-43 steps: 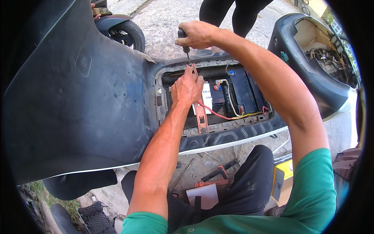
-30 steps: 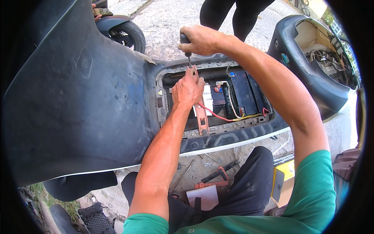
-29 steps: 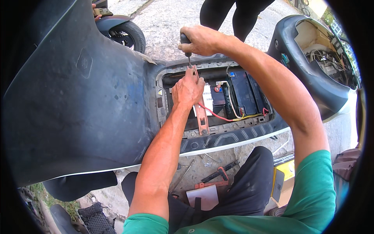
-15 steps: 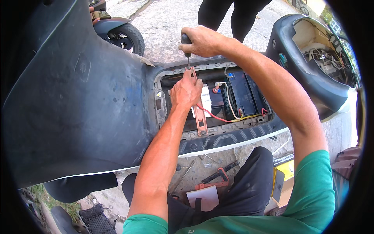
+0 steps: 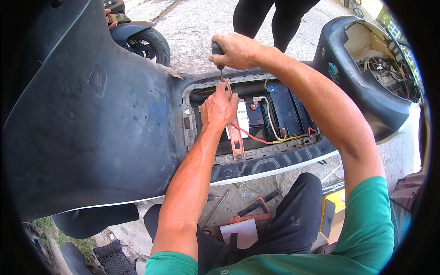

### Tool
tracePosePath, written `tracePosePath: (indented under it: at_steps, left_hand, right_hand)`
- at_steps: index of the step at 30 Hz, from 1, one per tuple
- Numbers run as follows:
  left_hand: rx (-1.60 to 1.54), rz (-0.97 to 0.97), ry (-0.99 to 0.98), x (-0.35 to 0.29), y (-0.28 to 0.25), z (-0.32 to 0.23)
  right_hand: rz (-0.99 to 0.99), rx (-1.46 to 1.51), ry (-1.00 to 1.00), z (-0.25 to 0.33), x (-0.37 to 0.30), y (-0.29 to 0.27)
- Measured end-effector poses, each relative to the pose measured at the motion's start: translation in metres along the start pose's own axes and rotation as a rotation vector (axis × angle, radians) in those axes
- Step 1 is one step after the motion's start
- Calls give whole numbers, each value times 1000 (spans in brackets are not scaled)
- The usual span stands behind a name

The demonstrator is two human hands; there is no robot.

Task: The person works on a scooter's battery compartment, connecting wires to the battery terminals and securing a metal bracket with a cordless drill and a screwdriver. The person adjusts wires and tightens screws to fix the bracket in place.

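Note:
My right hand grips the dark handle of a screwdriver from above. The shaft points down at the far end of a reddish metal bracket, where a screw head seems to sit under the tip. My left hand is closed on the far half of that bracket, its fingertips just below the screwdriver tip; part of the bar is hidden under it. The bracket spans an open battery bay in a scooter's floor. Beneath and beside it lie dark batteries and a red wire.
To the left rises the scooter's dark body panel; its opened section is at right. On the ground near my knees are a long thin tool, a red metal piece and a yellow box. A person's legs stand beyond.
My right hand and the screwdriver handle have shifted slightly down and left, with a small turn of the hand. My left hand stays in place on the bracket.

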State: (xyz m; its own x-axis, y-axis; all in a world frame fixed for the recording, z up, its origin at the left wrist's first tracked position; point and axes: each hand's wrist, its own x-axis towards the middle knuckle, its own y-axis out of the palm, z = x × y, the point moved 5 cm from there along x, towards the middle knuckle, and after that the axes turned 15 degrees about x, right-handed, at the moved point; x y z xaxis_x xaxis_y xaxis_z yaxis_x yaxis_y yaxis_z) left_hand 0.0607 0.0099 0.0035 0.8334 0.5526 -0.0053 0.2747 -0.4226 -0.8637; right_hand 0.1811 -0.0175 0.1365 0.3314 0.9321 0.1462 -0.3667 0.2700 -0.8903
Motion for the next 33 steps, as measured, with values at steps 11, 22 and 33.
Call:
tracePosePath:
  at_steps: [11, 22, 33]
  left_hand:
    - [66, -9, -4, 2, 2, 0]
    - [63, 16, -13, 1, 1, -4]
    - [36, 16, -23, 0, -1, -5]
  right_hand:
    - [33, -142, -107, 2, 9, -3]
    - [2, -313, 28, 4, 23, -1]
    - [179, -217, 10, 15, 27, 1]
